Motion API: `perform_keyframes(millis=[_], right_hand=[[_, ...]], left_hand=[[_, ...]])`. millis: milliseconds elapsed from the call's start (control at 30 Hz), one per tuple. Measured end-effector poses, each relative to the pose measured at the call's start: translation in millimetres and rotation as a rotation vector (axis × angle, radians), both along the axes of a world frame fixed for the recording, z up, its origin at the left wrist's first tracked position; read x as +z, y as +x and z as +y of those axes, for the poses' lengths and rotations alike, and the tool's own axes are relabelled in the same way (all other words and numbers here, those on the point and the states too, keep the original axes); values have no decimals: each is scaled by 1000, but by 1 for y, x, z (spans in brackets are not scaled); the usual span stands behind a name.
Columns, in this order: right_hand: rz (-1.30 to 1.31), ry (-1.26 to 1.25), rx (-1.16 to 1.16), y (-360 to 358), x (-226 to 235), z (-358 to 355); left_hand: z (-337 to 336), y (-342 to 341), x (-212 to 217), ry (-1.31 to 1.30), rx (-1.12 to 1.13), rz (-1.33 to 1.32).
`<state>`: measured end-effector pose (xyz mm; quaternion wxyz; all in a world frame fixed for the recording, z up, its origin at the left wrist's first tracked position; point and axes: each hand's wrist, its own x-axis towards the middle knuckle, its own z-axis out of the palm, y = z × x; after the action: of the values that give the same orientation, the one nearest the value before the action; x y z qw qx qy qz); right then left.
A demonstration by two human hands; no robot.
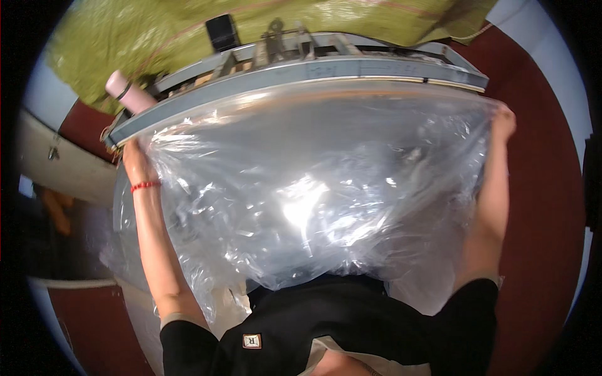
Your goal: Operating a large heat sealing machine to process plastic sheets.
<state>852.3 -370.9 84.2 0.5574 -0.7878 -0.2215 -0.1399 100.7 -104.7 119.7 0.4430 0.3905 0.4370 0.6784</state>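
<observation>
A wide sheet of clear plastic film (301, 156) stretches between my two hands and sags in shiny creases toward my body. My left hand (135, 156) is closed on the film's left corner, close under the left end of a long grey metal frame (301, 69). At the other side my right hand (503, 120) grips the film's right corner, a little beyond and below the frame's right end. The film's far edge runs taut along the near side of the frame. My fingertips are partly hidden on both hands.
A pink cylinder with a dark band (128, 92) leans behind the frame's left end. A black box-like object (222, 32) stands behind the frame. Yellow-green woven sheeting (157, 37) covers the back. Dark red floor (539, 207) lies to the right, a pale panel (75, 156) to the left.
</observation>
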Motion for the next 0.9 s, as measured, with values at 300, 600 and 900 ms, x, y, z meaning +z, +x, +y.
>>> perform_keyframes(millis=[300, 600, 900], right_hand=[[-12, 200, 151, -40, -86, 108], [6, 273, -17, -45, -75, 111], [-30, 60, -143, -56, -55, 114]], left_hand=[[94, -108, -119, 57, 235, 470], [97, -104, -119, 33, 181, 410], [96, -111, -113, -65, 126, 348]])
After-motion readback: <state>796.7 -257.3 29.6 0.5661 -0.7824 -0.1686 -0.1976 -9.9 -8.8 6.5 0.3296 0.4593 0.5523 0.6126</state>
